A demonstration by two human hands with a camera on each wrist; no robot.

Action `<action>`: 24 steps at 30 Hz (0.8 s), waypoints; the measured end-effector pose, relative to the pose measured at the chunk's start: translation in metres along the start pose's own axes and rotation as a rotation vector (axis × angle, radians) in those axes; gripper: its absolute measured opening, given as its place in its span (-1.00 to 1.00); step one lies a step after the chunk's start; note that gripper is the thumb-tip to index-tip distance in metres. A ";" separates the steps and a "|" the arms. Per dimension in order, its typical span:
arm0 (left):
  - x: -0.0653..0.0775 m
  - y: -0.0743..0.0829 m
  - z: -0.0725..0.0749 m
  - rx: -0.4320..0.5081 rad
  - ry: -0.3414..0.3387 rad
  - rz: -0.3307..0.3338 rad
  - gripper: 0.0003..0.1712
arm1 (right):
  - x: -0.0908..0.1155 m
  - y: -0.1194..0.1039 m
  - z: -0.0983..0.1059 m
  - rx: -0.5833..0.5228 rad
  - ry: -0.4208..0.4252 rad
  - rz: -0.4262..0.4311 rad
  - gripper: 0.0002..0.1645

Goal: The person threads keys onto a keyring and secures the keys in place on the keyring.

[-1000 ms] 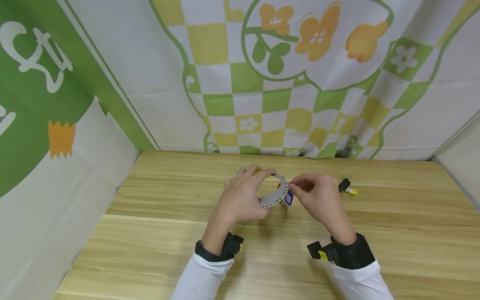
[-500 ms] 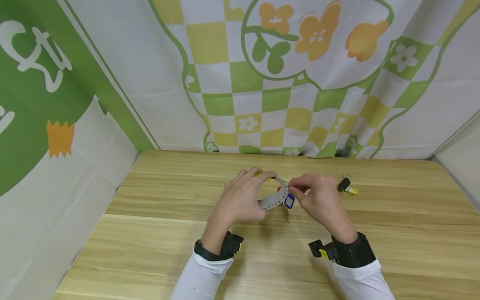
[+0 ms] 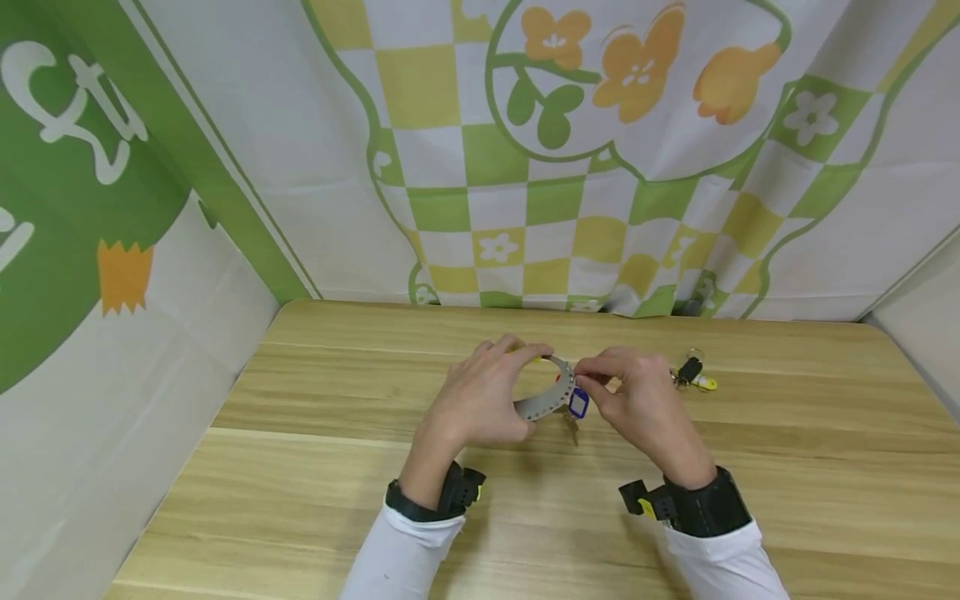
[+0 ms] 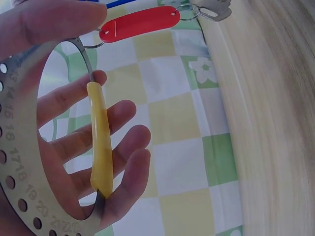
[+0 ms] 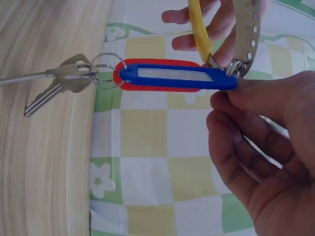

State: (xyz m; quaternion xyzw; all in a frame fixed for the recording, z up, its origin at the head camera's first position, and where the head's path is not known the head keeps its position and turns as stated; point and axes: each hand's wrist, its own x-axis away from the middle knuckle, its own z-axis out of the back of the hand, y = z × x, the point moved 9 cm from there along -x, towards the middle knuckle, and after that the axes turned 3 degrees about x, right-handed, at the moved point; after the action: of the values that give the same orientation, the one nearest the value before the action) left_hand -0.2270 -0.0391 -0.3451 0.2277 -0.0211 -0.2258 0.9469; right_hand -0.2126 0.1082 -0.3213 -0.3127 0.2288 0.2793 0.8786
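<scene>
My left hand (image 3: 480, 396) holds a large metal key ring, a flat hoop (image 3: 542, 407) with a row of numbered holes. Its yellow grip (image 4: 102, 137) lies against the curled fingers in the left wrist view. Pinched between the thumb and fingertips of my right hand (image 3: 641, 396) is the end of a blue key tag (image 5: 172, 76), by a small wire ring at the hoop's rim. Whether that wire ring passes through a hole is unclear. Behind the blue tag hangs a red key tag (image 4: 142, 23). Metal keys (image 5: 74, 73) dangle from the tags' far ends.
To the right of my right hand, another bunch lies on the wooden table (image 3: 300, 483), with a black fob (image 3: 688, 369) and a yellow tag (image 3: 707, 383). A patterned green, yellow and white curtain (image 3: 555, 200) hangs behind the table's back edge.
The blue tag has turned and hangs slightly lower beside the hoop. My right fingertips have shifted a little left, close against the rim. The left hand keeps its hold, nearly still.
</scene>
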 end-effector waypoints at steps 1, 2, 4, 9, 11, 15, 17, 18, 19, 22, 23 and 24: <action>0.000 0.000 0.000 0.004 0.003 0.002 0.04 | 0.000 0.000 0.000 0.001 0.004 -0.009 -0.82; 0.000 0.000 0.001 0.007 0.007 0.004 0.04 | 0.000 0.001 0.000 -0.002 0.007 -0.024 -0.82; 0.000 0.000 0.001 0.012 0.016 0.008 0.04 | 0.000 0.004 0.001 -0.009 0.015 -0.051 -0.83; 0.000 0.001 0.004 0.007 0.042 0.012 0.05 | 0.001 0.013 0.000 -0.049 0.011 -0.154 -0.86; 0.000 0.002 0.004 0.003 0.050 0.013 0.04 | 0.002 0.017 -0.001 -0.058 -0.005 -0.209 -0.90; -0.001 0.003 0.004 -0.003 0.057 0.013 0.05 | 0.004 0.023 -0.002 -0.068 -0.034 -0.302 -0.98; -0.002 0.004 0.003 -0.008 0.060 0.011 0.05 | 0.004 0.025 -0.003 -0.072 -0.039 -0.331 -0.97; -0.002 0.004 0.003 -0.009 0.061 0.010 0.05 | 0.004 0.025 -0.002 -0.072 -0.041 -0.337 -0.96; -0.002 0.004 0.003 -0.011 0.061 0.009 0.05 | 0.004 0.025 -0.002 -0.073 -0.041 -0.339 -0.96; -0.003 0.004 0.002 -0.010 0.061 0.007 0.05 | 0.004 0.025 -0.002 -0.065 -0.038 -0.326 -0.98; -0.003 0.004 0.002 -0.008 0.059 0.007 0.05 | 0.004 0.024 -0.002 -0.061 -0.036 -0.317 -0.98; -0.003 0.004 0.001 -0.007 0.057 0.006 0.04 | 0.004 0.023 -0.001 -0.057 -0.035 -0.306 -0.98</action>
State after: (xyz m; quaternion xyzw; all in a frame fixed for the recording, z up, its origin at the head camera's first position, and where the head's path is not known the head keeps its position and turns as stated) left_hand -0.2281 -0.0352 -0.3421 0.2307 0.0058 -0.2165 0.9486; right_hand -0.2250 0.1237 -0.3344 -0.3640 0.1551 0.1539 0.9054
